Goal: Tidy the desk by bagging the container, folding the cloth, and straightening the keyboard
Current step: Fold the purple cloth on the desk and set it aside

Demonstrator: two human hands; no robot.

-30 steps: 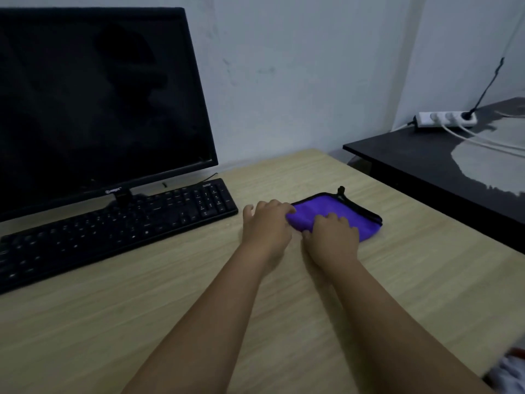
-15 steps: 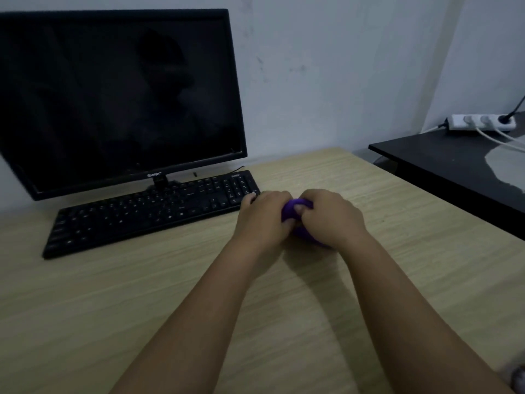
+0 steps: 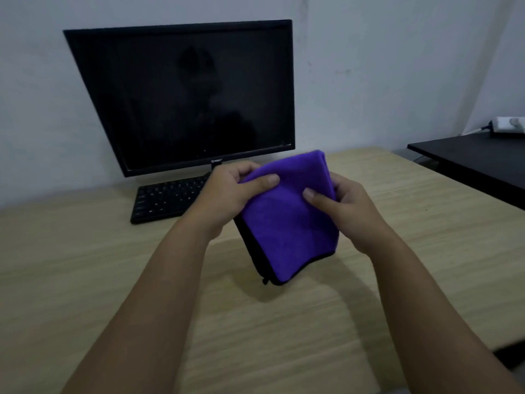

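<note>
A purple cloth (image 3: 287, 223) with black edging hangs folded in the air above the wooden desk (image 3: 85, 280). My left hand (image 3: 227, 194) grips its upper left edge, thumb on the front. My right hand (image 3: 346, 211) pinches its upper right edge. The cloth's lower corner hangs just over the desk. A black keyboard (image 3: 167, 200) lies at a slight angle in front of the monitor, its right end hidden behind my left hand. No container or bag is in view.
A dark monitor (image 3: 184, 95) stands at the back against the wall. A black side table (image 3: 477, 163) with a white power strip (image 3: 508, 127) is to the right, across a gap from the desk.
Both hands gathered the cloth off the desk and lifted it, so it now hangs between them. The view has swung so the monitor sits nearer the middle.
</note>
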